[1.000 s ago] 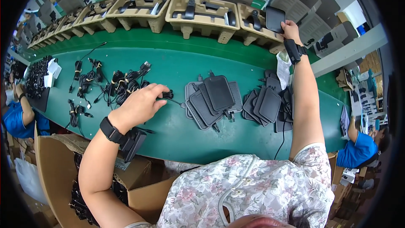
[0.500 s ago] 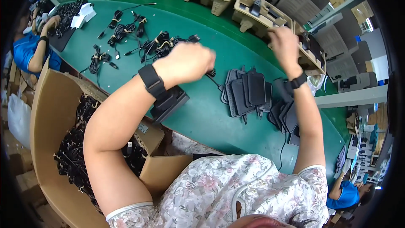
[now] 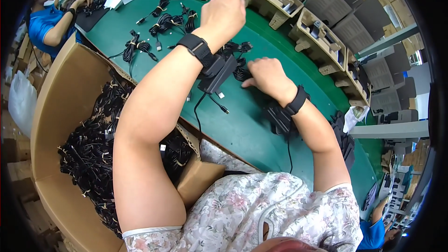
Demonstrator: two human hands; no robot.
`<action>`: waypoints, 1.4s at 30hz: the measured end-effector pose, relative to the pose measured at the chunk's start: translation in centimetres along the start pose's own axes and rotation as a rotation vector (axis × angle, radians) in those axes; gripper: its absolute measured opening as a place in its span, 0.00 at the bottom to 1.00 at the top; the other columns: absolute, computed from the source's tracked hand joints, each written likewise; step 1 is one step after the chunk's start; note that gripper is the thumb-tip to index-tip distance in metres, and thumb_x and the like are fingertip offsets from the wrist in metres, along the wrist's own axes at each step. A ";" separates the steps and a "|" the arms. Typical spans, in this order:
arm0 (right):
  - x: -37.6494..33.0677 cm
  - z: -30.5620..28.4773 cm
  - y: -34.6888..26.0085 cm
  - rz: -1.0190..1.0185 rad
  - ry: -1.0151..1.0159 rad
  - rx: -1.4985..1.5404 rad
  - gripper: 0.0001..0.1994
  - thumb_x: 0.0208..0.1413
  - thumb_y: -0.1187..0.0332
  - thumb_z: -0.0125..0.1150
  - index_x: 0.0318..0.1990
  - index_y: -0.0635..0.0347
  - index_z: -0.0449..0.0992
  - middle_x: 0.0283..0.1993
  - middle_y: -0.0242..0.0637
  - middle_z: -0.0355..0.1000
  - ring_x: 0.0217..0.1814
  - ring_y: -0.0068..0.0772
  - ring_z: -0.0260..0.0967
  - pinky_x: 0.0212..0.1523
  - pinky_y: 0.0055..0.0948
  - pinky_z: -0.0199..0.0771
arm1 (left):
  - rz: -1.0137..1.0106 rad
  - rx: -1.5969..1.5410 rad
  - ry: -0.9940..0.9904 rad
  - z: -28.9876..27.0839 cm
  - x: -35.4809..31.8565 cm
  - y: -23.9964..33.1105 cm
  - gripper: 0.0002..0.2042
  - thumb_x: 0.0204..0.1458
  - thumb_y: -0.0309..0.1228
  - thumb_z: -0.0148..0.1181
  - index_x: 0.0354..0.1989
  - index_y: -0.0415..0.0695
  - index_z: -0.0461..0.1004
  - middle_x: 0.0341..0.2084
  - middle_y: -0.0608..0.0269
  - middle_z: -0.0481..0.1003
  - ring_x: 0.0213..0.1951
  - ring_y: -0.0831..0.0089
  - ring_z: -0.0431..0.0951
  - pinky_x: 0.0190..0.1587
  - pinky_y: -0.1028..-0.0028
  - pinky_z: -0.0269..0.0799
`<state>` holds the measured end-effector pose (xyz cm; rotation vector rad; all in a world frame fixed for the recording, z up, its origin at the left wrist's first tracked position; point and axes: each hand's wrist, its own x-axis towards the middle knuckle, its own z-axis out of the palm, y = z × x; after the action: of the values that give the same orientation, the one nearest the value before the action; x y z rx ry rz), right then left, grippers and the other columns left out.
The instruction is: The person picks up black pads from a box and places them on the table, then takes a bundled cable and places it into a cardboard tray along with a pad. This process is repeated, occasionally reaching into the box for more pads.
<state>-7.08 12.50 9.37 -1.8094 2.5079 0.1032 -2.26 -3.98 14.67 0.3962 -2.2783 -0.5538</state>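
My left hand [image 3: 225, 14] reaches toward the tray row at the far edge, fingers curled inward. What it holds, if anything, is hidden from this angle. To its right and nearer me, my right hand [image 3: 269, 75] has thumb and fingers closed on the edge of a tied black cable bundle [image 3: 241, 71] lying on the green table [image 3: 228, 135]. Each wrist carries a black strap with a dark boxy device below it, the left device [image 3: 217, 73] and the right device [image 3: 279, 119]. More tied black cables [image 3: 165, 24] lie to the left of my left forearm.
A deep cardboard box [image 3: 51, 126] full of black cables [image 3: 88, 172] stands at my left. Moulded pulp trays [image 3: 322, 51] line the far edge. Dark flat devices [image 3: 344, 135] are piled beyond my right forearm. A co-worker in blue [image 3: 49, 25] works at far left; another person [image 3: 373, 233] is at lower right.
My left hand has moved away from me toward the trays. The right hand has left the trays and come left to the cables. The view has shifted, so the table contents appear displaced.
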 end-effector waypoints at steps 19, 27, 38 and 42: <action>-6.9 -8.5 4.2 0.148 0.779 0.870 0.11 0.58 0.70 0.51 0.47 0.61 0.66 0.36 0.34 0.72 0.39 0.23 0.71 0.34 0.25 0.70 | 0.022 -0.797 -0.883 2.1 -2.7 3.7 0.36 0.51 0.50 0.55 0.57 0.31 0.55 0.40 0.48 0.72 0.43 0.65 0.73 0.48 0.72 0.67; -4.8 -6.0 2.4 0.128 0.770 1.673 0.11 0.59 0.72 0.47 0.48 0.62 0.66 0.46 0.37 0.69 0.46 0.26 0.69 0.48 0.25 0.67 | -0.404 -1.393 -0.854 1.2 -4.9 6.8 0.20 0.60 0.44 0.42 0.49 0.38 0.64 0.33 0.62 0.73 0.38 0.75 0.74 0.43 0.78 0.68; -7.7 -8.4 2.7 -0.349 0.696 -0.067 0.22 0.55 0.62 0.53 0.56 0.58 0.64 0.51 0.45 0.67 0.59 0.45 0.59 0.66 0.39 0.46 | -0.237 -1.025 -1.157 0.6 -4.2 5.1 0.16 0.58 0.42 0.47 0.28 0.42 0.71 0.20 0.68 0.70 0.23 0.80 0.68 0.29 0.78 0.66; -10.0 -6.4 3.6 -0.318 0.441 0.107 0.27 0.48 0.55 0.57 0.54 0.59 0.65 0.43 0.45 0.68 0.52 0.44 0.63 0.58 0.42 0.57 | -0.214 -0.794 -1.244 0.7 -4.8 5.9 0.16 0.55 0.41 0.50 0.22 0.41 0.71 0.17 0.67 0.70 0.21 0.80 0.69 0.27 0.79 0.65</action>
<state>-7.33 22.57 16.57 -2.3654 2.3611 -0.4825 -0.19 3.35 14.34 -0.2042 -2.7770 -2.1749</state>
